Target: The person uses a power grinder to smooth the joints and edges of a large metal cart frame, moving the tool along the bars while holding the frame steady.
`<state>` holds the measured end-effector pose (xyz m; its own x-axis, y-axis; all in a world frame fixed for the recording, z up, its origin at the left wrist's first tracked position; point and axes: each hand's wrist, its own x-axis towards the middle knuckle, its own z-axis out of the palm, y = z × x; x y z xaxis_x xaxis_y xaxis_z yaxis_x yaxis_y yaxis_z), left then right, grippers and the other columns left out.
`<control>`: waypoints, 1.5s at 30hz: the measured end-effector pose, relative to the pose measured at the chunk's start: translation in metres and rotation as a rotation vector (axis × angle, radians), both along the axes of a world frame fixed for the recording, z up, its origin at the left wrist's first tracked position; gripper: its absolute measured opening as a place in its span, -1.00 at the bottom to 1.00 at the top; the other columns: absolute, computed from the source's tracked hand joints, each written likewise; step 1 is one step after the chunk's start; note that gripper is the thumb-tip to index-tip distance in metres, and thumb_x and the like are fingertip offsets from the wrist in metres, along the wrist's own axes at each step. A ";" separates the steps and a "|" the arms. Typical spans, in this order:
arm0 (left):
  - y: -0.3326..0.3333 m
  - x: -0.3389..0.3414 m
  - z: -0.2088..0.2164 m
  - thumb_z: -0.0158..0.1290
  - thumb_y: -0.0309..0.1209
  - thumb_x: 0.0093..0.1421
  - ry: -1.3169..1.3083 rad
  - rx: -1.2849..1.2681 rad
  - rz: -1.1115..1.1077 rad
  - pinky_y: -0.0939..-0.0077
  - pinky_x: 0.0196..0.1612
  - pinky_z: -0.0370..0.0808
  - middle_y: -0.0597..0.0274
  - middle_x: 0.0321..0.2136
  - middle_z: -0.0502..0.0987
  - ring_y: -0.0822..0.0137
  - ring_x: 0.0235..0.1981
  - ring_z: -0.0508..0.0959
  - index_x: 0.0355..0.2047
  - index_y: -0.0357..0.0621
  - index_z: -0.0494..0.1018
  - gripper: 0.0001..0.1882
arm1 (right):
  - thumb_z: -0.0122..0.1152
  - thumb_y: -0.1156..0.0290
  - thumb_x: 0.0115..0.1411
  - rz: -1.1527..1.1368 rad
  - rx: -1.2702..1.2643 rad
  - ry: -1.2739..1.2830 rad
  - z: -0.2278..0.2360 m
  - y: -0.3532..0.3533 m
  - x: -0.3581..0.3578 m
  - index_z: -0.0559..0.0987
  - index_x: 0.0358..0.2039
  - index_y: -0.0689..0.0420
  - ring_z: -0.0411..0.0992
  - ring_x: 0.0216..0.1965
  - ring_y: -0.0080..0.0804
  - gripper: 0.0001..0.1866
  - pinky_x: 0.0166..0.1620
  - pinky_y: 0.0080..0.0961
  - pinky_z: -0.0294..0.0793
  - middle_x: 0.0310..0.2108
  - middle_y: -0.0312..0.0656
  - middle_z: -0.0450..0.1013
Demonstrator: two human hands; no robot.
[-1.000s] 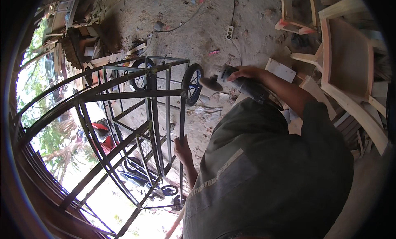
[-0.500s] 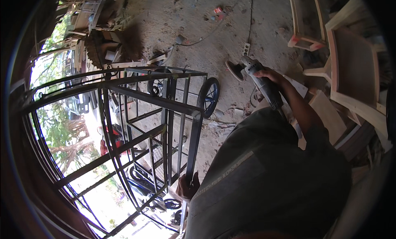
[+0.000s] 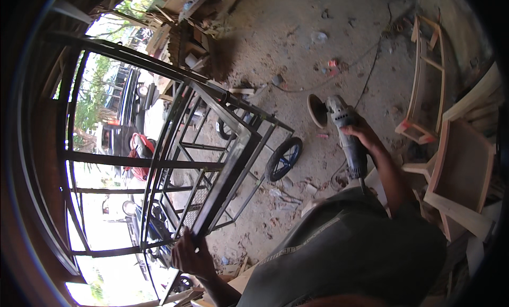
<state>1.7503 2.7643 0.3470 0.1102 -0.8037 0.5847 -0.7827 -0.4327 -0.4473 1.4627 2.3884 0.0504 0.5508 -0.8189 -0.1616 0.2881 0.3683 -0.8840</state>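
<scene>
We note the right hand (image 3: 362, 132) closed around the grey-bodied angle grinder (image 3: 354, 154), its flat round disc (image 3: 317, 112) uppermost and well apart from the metalwork. We read the hold along the body as one that balances the weight and keeps the disc away from the legs.

The left hand (image 3: 193, 255) touches the near end of a bar of the dark, welded metal frame (image 3: 225, 181), left of the body; how firmly its fingers close, we cannot tell. Since a black-tyred wheel with blue spokes (image 3: 285, 159) sits at the frame's side, we suppose the hand steadies something that could roll.

Pale, unfinished wooden chair (image 3: 461, 161) at far right, apart from the metalwork, perhaps to leave us standing room.

Writing: pale lettering along a strip on the dark grey-green shirt (image 3: 344, 254), too skewed to read; none legible on the grinder.
</scene>
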 end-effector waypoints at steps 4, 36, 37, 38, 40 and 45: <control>-0.016 0.003 0.028 0.17 -0.03 0.32 -0.001 -0.208 -0.022 0.17 -0.30 0.50 0.12 -0.40 0.60 0.06 -0.41 0.60 -0.03 -0.17 0.61 -0.54 | 0.51 0.39 0.05 -0.075 -0.199 -0.021 0.075 0.024 0.008 0.39 0.18 0.18 0.56 -0.16 -0.35 -0.30 -0.23 -0.30 0.67 -0.06 -0.13 0.48; -0.009 -0.006 0.007 0.25 -0.13 0.27 0.120 -0.239 -0.276 0.27 -0.38 0.50 0.23 -0.47 0.52 0.20 -0.43 0.61 -0.19 -0.12 0.57 -0.68 | 0.48 0.28 0.02 -0.116 -0.466 -0.063 0.224 0.142 -0.012 0.49 0.07 0.22 0.53 -0.20 -0.43 -0.38 -0.11 -0.41 0.56 -0.20 -0.19 0.54; -0.008 -0.007 0.006 0.26 -0.14 0.26 0.137 -0.244 -0.273 0.27 -0.37 0.50 0.22 -0.46 0.54 0.18 -0.43 0.61 -0.19 -0.10 0.57 -0.69 | 0.48 0.28 0.02 -0.133 -0.536 -0.058 0.222 0.140 -0.008 0.49 0.07 0.22 0.53 -0.20 -0.43 -0.38 -0.11 -0.41 0.56 -0.20 -0.19 0.54; -0.008 -0.008 0.004 0.27 -0.16 0.25 0.153 -0.249 -0.269 0.26 -0.36 0.51 0.22 -0.45 0.56 0.15 -0.44 0.62 -0.19 -0.08 0.58 -0.71 | 0.51 0.25 0.01 -0.134 -0.568 -0.033 0.222 0.146 -0.006 0.46 0.09 0.20 0.52 -0.15 -0.44 -0.34 -0.10 -0.40 0.57 -0.14 -0.15 0.53; -0.006 -0.010 0.000 0.28 -0.17 0.23 0.182 -0.256 -0.260 0.26 -0.35 0.52 0.22 -0.44 0.58 0.12 -0.44 0.63 -0.18 -0.06 0.58 -0.72 | 0.54 0.23 0.00 -0.197 -0.638 -0.130 0.207 0.161 0.010 0.40 0.13 0.19 0.51 -0.07 -0.40 -0.27 -0.02 -0.37 0.55 -0.05 -0.13 0.50; -0.006 -0.009 -0.005 0.28 -0.16 0.23 0.202 -0.226 -0.249 0.25 -0.36 0.52 0.22 -0.41 0.61 0.13 -0.43 0.64 -0.18 -0.08 0.59 -0.70 | 0.56 0.27 0.00 -0.297 -0.862 0.099 0.198 0.187 0.028 0.32 0.17 0.22 0.52 0.06 -0.29 -0.20 0.12 -0.33 0.49 0.02 -0.01 0.52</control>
